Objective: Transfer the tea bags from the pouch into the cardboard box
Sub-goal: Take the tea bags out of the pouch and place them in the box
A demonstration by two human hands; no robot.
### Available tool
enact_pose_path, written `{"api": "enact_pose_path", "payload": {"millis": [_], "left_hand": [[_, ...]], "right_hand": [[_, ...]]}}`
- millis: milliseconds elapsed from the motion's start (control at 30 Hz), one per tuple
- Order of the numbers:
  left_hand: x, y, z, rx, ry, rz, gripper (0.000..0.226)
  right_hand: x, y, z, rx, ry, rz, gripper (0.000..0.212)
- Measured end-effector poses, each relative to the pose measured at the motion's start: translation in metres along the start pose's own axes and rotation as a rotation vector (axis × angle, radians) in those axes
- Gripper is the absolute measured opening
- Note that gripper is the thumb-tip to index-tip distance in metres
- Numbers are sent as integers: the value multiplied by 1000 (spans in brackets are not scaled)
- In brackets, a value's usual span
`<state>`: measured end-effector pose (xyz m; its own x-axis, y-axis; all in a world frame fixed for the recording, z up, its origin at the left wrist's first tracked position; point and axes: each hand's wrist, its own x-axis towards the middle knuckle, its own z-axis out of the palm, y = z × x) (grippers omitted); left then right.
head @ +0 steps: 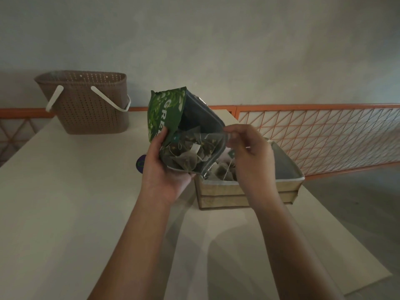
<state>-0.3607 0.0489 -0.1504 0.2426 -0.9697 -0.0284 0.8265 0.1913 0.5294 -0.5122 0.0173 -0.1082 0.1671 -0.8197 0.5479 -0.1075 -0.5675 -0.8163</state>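
Note:
A green tea pouch [167, 113] is held above the table with its mouth open toward me. My left hand [164, 167] grips it from below and along its left side. Inside lie several pyramid tea bags [190, 150] with strings and tags. My right hand [249, 152] pinches the pouch's right rim between thumb and fingers, spreading the mouth. Just behind and to the right stands the cardboard box [249, 193], open on top, with several tea bags [223, 172] inside it.
A brown perforated basket [86, 105] with white handles stands at the table's far left. An orange wire-mesh railing [320, 135] runs along the back right. A small dark round object [140, 164] lies by my left wrist. The pale table [65, 202] extends toward me.

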Motion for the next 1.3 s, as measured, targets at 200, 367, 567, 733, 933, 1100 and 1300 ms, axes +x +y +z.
{"api": "enact_pose_path", "payload": {"millis": [200, 367, 567, 733, 933, 1100, 1300], "left_hand": [[1, 0, 1, 11, -1, 7, 52], [-1, -1, 4, -24, 8, 2, 44], [-4, -1, 7, -44, 20, -9, 40], [-2, 0, 4, -17, -12, -10, 49], [-1, -1, 2, -21, 5, -2, 47], [1, 0, -1, 0, -11, 1, 52], [0, -1, -1, -25, -36, -1, 47]], "right_hand": [[3, 6, -5, -148, 2, -3, 17], [3, 17, 2, -690, -131, -124, 53], [3, 21, 8, -560, -142, -59, 23], [13, 9, 3, -199, -149, 119, 30], [17, 10, -15, -65, -116, 161, 34], [34, 14, -31, -126, -76, 94, 30], [57, 26, -43, -122, -127, 106, 19]]}}
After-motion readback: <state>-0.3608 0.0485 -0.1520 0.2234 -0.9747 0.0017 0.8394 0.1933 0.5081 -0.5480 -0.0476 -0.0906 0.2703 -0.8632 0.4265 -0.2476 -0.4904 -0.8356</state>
